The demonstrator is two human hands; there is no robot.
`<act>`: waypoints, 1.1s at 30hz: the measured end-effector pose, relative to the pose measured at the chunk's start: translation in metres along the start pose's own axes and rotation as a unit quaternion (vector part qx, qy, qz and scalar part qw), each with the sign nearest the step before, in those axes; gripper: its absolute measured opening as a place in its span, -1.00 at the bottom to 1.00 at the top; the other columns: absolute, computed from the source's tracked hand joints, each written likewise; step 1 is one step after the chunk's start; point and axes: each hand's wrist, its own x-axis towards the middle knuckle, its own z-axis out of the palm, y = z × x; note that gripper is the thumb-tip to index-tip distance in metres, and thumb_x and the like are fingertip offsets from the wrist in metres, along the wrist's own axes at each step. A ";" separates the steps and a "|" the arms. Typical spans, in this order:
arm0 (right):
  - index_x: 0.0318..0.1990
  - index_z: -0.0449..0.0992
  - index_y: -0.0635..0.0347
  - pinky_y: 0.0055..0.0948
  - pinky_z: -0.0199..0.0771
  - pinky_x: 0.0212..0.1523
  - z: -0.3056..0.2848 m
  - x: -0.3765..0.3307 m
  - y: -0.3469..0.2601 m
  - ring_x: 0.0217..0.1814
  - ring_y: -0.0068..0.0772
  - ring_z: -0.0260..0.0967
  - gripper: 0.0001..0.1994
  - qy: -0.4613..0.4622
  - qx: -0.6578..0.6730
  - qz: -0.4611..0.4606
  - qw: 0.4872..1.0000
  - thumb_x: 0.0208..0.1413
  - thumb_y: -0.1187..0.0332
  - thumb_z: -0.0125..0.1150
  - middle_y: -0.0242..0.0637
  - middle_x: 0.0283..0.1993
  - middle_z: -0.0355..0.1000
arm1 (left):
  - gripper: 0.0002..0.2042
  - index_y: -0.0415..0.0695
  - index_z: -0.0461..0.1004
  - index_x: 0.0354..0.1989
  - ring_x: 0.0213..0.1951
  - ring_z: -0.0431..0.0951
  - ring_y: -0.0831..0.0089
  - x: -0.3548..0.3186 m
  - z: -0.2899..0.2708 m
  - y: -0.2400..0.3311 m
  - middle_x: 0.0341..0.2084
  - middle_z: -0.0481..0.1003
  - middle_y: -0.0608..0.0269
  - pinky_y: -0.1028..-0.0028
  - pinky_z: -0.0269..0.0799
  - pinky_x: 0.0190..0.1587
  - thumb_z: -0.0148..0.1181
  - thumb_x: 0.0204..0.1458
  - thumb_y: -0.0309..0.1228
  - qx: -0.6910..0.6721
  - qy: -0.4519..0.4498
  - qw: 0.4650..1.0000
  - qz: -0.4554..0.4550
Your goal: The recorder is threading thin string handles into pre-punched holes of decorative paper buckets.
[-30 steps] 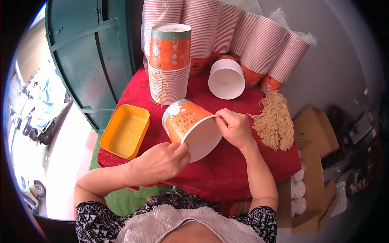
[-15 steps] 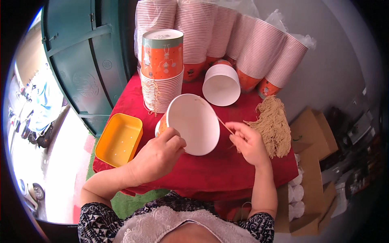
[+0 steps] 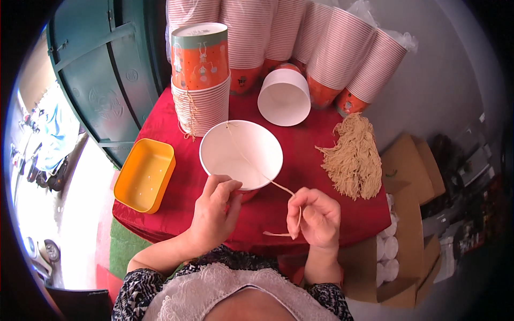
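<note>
While my left hand [image 3: 214, 214] is touching the paper bucket [image 3: 250, 147] at its seven o'clock, over the red table [image 3: 305, 155], my right hand [image 3: 318, 216] is pinching cord [image 3: 281, 186] at five; I am judging the bucket light, stiff, dentable, best held by its rim, the cord limp; at nine a yellow tray [image 3: 164, 186] is showing white specks [image 3: 152, 193], at four a carton [image 3: 405, 235] is holding white rolls [image 3: 389, 249]

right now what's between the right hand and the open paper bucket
In the head view, a tan string spans the gap from the right hand to the paper bucket, with red tablecloth beneath.
</note>
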 end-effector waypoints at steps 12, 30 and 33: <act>-0.49 0.29 0.12 -0.57 -0.14 -0.73 0.012 0.030 0.027 -0.74 -0.64 -0.13 -0.72 0.167 0.229 -0.071 0.956 0.29 0.25 -0.11 -0.46 -0.60 0.14 | -0.76 -0.28 0.47 -0.17 -0.36 0.58 0.24 -0.016 0.000 0.009 -0.23 0.49 -0.03 0.44 0.50 -0.39 0.22 -0.05 -0.69 -0.048 -0.023 0.993 0.108; -0.44 0.32 0.15 -0.59 -0.02 -0.72 0.008 0.032 0.038 -0.71 -0.64 -0.05 -0.77 0.195 0.247 -0.105 0.943 0.27 0.33 -0.14 -0.43 -0.57 0.15 | -0.95 -0.24 0.40 -0.32 -0.55 0.36 0.76 -0.030 0.027 0.009 -0.58 0.40 0.46 0.68 0.27 -0.54 0.15 0.14 -0.56 -0.352 -0.158 0.886 -0.258; -0.37 0.41 0.24 -0.63 0.13 -0.63 0.001 0.028 0.041 -0.60 -0.65 0.12 -0.80 0.262 0.000 -0.072 0.962 0.26 0.38 -0.10 -0.35 -0.46 0.29 | -0.95 -0.24 0.38 -0.37 -0.56 0.37 0.75 -0.021 0.012 0.016 -0.62 0.41 0.42 0.65 0.29 -0.55 0.11 0.10 -0.61 -0.305 -0.186 0.902 -0.242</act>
